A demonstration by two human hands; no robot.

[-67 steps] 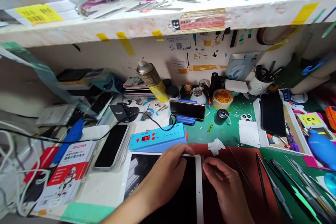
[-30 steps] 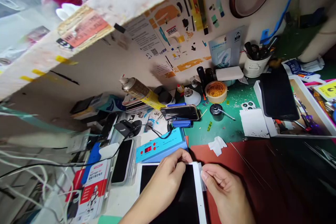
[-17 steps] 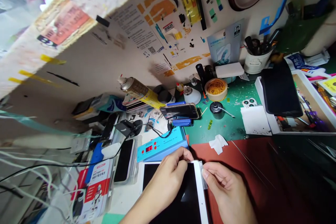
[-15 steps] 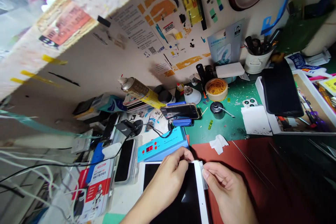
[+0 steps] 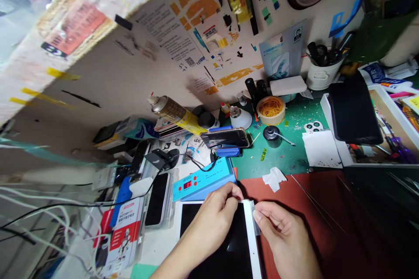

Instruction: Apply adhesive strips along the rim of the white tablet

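Note:
A white-framed tablet with a dark screen lies at the bottom middle, partly covered by my left forearm. My left hand reaches over the screen, its bent fingers closed at the tablet's top edge near the right corner; the fingertips are partly hidden. Beside that corner, my right hand pinches a thin translucent plastic piece between thumb and forefinger, against the tablet's right side. How far the piece goes under the edge cannot be made out.
Behind the tablet sits a blue heating unit with a red display. A phone rests on a stand beyond it. White tissue and thin metal tweezers lie right of it. A tool tray stands far right; cables hang left.
The view has shifted slightly. Both hands keep nearly the same place and hold at the tablet's top right corner.

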